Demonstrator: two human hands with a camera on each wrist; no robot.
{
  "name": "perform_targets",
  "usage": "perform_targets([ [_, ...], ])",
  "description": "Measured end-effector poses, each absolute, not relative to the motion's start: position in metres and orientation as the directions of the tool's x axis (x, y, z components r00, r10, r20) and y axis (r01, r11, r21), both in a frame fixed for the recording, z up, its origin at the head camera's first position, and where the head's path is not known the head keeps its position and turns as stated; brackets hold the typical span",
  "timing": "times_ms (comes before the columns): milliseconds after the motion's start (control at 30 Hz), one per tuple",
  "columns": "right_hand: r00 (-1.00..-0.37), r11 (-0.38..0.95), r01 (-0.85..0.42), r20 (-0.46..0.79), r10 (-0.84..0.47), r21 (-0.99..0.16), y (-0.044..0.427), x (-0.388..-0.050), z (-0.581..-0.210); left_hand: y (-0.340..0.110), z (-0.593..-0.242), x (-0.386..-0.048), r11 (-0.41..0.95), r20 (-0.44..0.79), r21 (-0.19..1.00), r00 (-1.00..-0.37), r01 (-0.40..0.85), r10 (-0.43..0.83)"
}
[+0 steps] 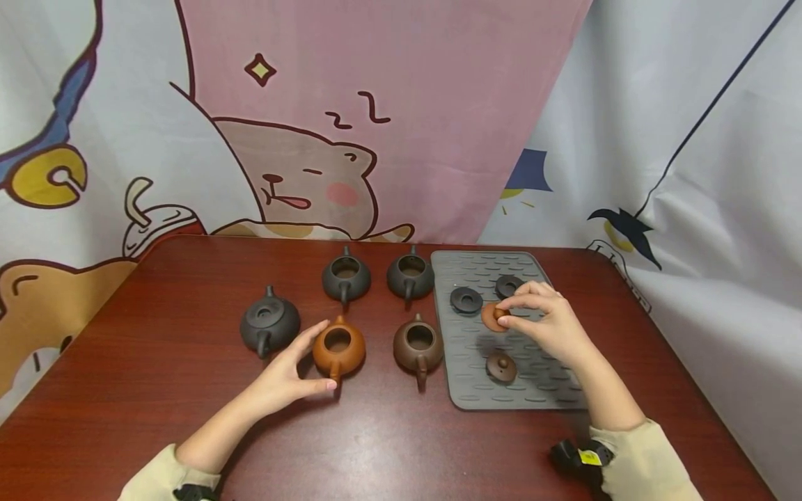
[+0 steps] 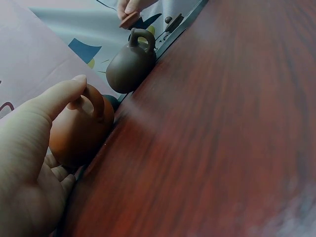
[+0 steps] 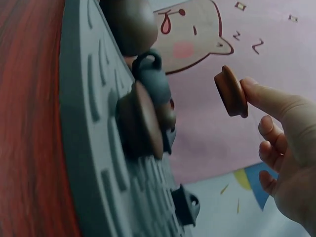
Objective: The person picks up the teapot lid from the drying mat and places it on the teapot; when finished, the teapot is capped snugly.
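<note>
Reddish table [image 1: 388, 445]; orange lid [image 1: 491, 319] pinched knob-up in right grip [image 1: 550, 323], above mat [image 1: 470, 391].

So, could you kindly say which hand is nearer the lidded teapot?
The left hand: it is beside the lidded teapot; the right hand is farther away, over the mat.

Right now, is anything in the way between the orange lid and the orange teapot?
Yes: the brown teapot stands between them, beside the gray mat. The right hand holds the orange lid lifted above the mat, so carrying it over that teapot looks possible. The orange teapot is open on top.
</note>
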State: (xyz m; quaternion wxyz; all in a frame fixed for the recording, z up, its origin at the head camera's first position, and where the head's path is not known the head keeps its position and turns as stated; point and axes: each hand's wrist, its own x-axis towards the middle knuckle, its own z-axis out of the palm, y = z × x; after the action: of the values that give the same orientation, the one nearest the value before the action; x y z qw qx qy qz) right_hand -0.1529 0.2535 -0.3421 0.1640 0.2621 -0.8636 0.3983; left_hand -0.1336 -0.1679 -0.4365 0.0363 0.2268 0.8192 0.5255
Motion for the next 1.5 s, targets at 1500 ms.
perform_targets([
  [1500,-0.595,0.311,-0.798,0.599,-0.535,-0.515,0.133,-0.172,-0.326,-0.167,-0.436,-0.133,0.349,0.174,0.878,-0.898,0.327,0.405],
])
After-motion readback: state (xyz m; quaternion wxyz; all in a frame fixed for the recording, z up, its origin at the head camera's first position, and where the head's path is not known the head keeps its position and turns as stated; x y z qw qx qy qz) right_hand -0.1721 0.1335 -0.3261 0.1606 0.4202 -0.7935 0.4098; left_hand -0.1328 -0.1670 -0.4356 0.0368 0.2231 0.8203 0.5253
